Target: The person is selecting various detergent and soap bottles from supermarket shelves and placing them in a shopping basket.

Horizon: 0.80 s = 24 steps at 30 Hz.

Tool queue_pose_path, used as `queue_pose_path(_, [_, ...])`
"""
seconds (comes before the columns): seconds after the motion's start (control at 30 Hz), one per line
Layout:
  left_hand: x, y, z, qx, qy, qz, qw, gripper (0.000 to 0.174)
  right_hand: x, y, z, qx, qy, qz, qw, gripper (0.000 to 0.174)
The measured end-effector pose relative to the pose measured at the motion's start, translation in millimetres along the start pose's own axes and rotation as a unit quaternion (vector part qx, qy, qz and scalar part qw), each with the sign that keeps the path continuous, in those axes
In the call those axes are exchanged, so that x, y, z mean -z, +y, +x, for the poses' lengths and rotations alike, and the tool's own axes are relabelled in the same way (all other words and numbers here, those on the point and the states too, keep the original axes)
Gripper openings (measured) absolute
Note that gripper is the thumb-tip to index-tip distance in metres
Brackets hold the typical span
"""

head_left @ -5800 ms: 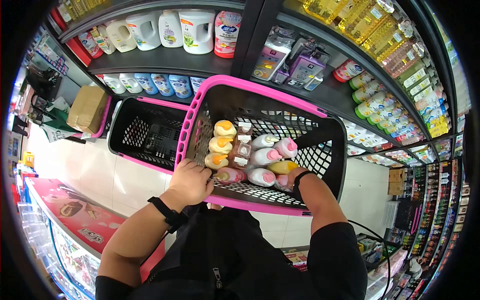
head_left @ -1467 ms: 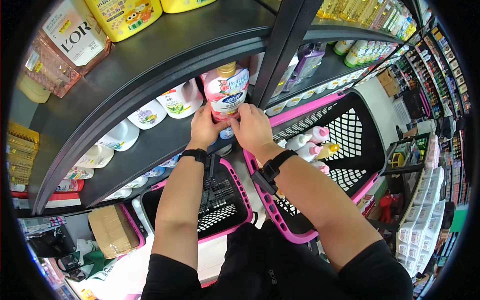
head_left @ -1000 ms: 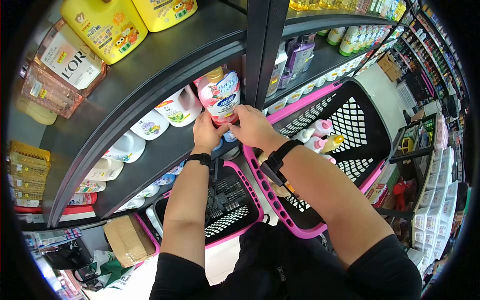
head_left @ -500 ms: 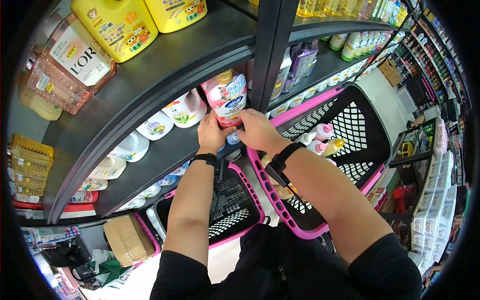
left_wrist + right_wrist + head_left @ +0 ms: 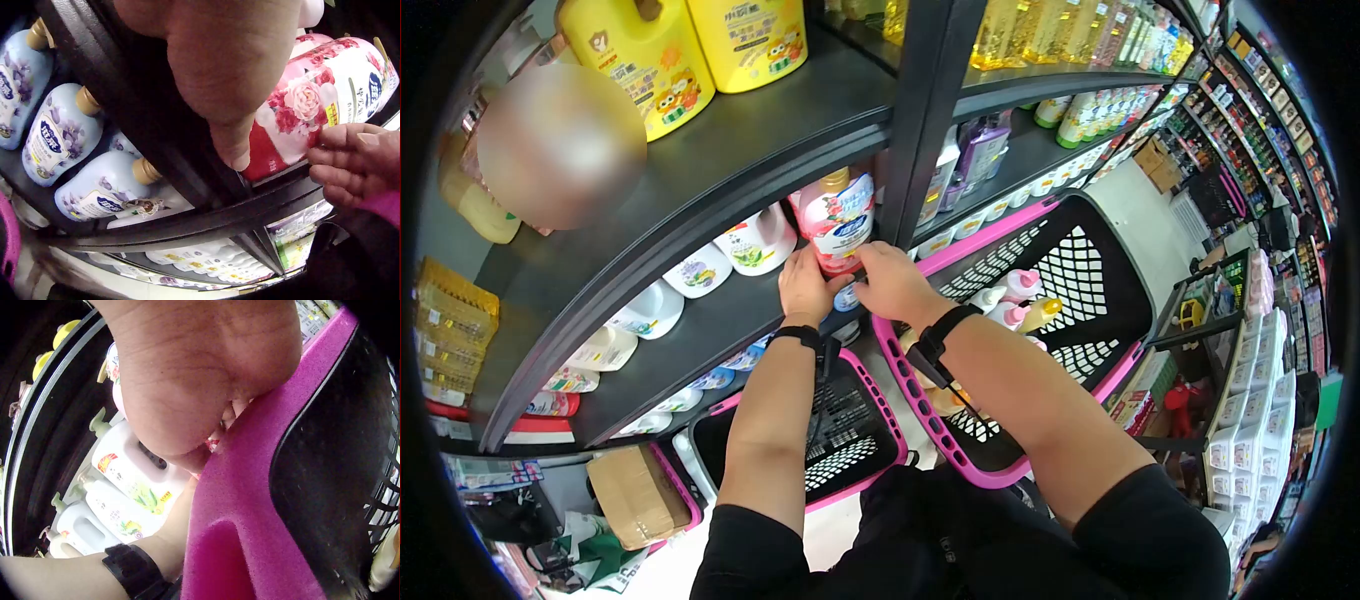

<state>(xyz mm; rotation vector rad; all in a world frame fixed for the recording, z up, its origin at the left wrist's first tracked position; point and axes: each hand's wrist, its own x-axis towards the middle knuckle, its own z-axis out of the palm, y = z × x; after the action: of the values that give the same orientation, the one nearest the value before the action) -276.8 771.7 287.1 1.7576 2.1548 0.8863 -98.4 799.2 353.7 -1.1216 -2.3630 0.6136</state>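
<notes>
On a middle shelf, a pink body wash bottle (image 5: pixel 833 220) with rose print, a white label and a gold neck stands near the black upright. My left hand (image 5: pixel 808 287) grips its lower left side; in the left wrist view the left thumb (image 5: pixel 231 144) lies against the red base. From the other side my right hand (image 5: pixel 895 285) holds the lower part, and the right fingers (image 5: pixel 344 156) lie along its label side. Part of the base is hidden by the hands. In the right wrist view the right palm (image 5: pixel 200 381) covers most of the bottle.
A large pink-rimmed black basket (image 5: pixel 990 478) holding several pump bottles (image 5: pixel 1012 300) is under my right forearm. A smaller basket (image 5: pixel 900 440) sits left of it. White jugs (image 5: pixel 757 240) line the same shelf; blue bottles (image 5: pixel 65 134) stand below. Yellow bottles (image 5: pixel 640 65) are above.
Earlier my left hand was on the large basket's rim and my right hand reached inside. Both have since moved to the pink bottle on the shelf. Over the last second only the view shifts slightly.
</notes>
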Motion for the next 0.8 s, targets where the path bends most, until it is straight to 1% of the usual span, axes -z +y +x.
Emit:
queue_pose_path(0.03, [4.7,6.3,-0.5,0.012,-0.003,0.001,1.000,0.075,-2.1,2.0,-0.4,0.015,0.016,0.005,1.000,0.040])
queue_pose_path(0.1, [1.0,4.4,1.3,0.009,0.000,0.002,1.000,0.072,-6.3,6.0,-2.7,0.040,0.051,0.009,0.998,0.032])
queue_pose_path(0.17, [3.9,11.5,0.2,0.002,0.007,0.025,1.000,0.071,2.5,4.1,-8.5,0.076,0.053,0.057,0.994,0.037])
queue_pose_path(0.23, [1.7,9.1,0.0,-0.004,0.010,0.026,1.000,0.072,14.6,-6.3,-25.0,0.099,0.104,0.127,0.981,0.038])
queue_pose_path(0.27, [4.2,13.6,-0.9,0.001,0.010,0.035,0.999,0.072,25.1,-16.7,-40.5,0.090,0.109,0.144,0.979,0.038])
queue_pose_path(0.3, [6.6,17.6,-1.5,0.007,0.009,0.045,0.999,0.072,26.4,-17.9,-57.4,0.089,0.134,0.137,0.977,0.039])
queue_pose_path(0.37, [1.8,13.8,-2.1,0.020,0.007,0.056,0.998,0.075,50.5,-31.1,-101.0,0.054,0.102,0.133,0.984,0.041])
queue_pose_path(0.43, [1.6,12.8,-2.6,0.011,0.009,0.057,0.998,0.076,64.1,-20.1,-146.8,0.033,0.058,0.126,0.990,0.043])
queue_pose_path(0.47, [-0.6,10.3,-2.4,0.001,0.015,0.061,0.998,0.076,76.9,-18.5,-169.0,-0.005,0.020,0.135,0.991,0.043])
queue_pose_path(0.5, [-2.2,8.3,-2.2,-0.002,0.015,0.059,0.998,0.075,92.4,-20.4,-189.7,-0.089,-0.036,0.137,0.986,0.043])
queue_pose_path(0.57, [-3.5,6.8,-1.5,-0.007,0.016,0.058,0.998,0.075,124.2,-16.5,-220.0,-0.131,-0.112,0.134,0.976,0.041])
queue_pose_path(0.63, [-2.9,5.5,-1.1,-0.020,0.007,0.044,0.999,0.070,150.7,-12.3,-245.0,-0.168,-0.180,0.134,0.960,0.040])
queue_pose_path(0.73, [-12.1,-10.3,-0.4,-0.068,0.034,0.032,0.997,0.067,166.3,14.0,-271.0,-0.149,-0.197,0.115,0.962,0.040])
queue_pose_path(0.77, [-12.6,-14.6,1.9,-0.059,0.018,0.019,0.998,0.068,168.2,22.6,-275.6,-0.138,-0.195,0.111,0.965,0.040])
queue_pose_path(0.8, [-14.1,-18.6,3.1,-0.060,0.018,-0.037,0.997,0.070,169.8,31.5,-280.0,-0.127,-0.196,0.108,0.966,0.040])
